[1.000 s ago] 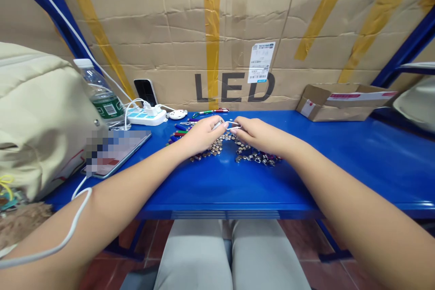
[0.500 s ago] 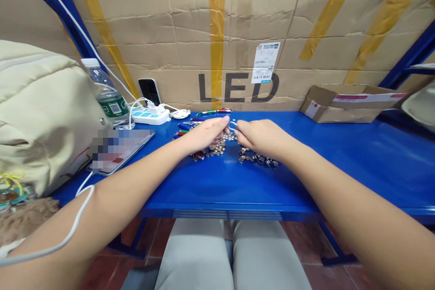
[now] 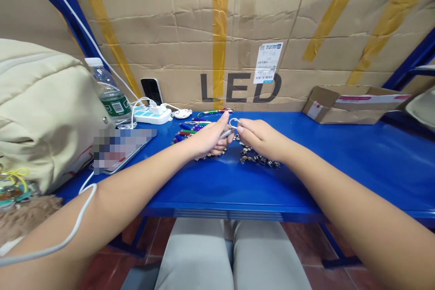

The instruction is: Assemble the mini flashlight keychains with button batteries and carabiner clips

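My left hand (image 3: 209,138) is closed around a small silver metal cylinder (image 3: 225,133) held just above the blue table (image 3: 340,163). My right hand (image 3: 260,138) pinches a silver key ring (image 3: 234,123) at the cylinder's far end. The two hands meet over a heap of small round metal pieces (image 3: 258,159) lying on the table. Several coloured pen-like sticks (image 3: 190,128) lie just behind my left hand.
A beige bag (image 3: 41,108) and water bottle (image 3: 108,93) stand at the left, beside a phone (image 3: 122,147) and a white power strip (image 3: 152,115). A cardboard wall marked LED (image 3: 238,45) closes the back. An open cardboard box (image 3: 350,104) sits at the right.
Both hands have lifted slightly off the heap of metal pieces and drawn together. The key ring now shows clearly between the fingertips, and the silver cylinder is visible in my left hand.
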{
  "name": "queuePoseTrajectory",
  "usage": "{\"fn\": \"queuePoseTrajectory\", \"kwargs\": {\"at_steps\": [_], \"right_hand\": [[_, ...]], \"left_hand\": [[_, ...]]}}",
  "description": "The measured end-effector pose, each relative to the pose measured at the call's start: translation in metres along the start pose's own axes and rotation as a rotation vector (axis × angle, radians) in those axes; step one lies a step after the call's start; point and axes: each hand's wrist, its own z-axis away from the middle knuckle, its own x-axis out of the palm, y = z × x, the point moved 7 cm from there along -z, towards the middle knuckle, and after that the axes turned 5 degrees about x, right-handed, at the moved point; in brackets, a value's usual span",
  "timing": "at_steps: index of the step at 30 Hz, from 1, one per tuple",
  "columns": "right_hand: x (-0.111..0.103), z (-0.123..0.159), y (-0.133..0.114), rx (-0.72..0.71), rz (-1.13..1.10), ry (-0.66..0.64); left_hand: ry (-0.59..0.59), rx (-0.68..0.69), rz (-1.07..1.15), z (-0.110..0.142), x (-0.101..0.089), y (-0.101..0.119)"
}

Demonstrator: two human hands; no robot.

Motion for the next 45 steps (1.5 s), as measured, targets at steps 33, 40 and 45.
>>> {"fn": "queuePoseTrajectory", "kwargs": {"at_steps": [33, 40, 45], "right_hand": [[0.002, -0.004, 0.053, 0.387, -0.271, -0.051], [0.006, -0.004, 0.048, 0.392, -0.291, -0.097], [0.01, -0.004, 0.051, 0.369, -0.305, -0.124]], "left_hand": [[0.327, 0.056, 0.215, -0.012, -0.065, 0.007], [0.312, 0.2, 0.053, -0.025, -0.088, 0.012], [0.412, 0.206, -0.206, -0.025, -0.112, 0.008]]}}
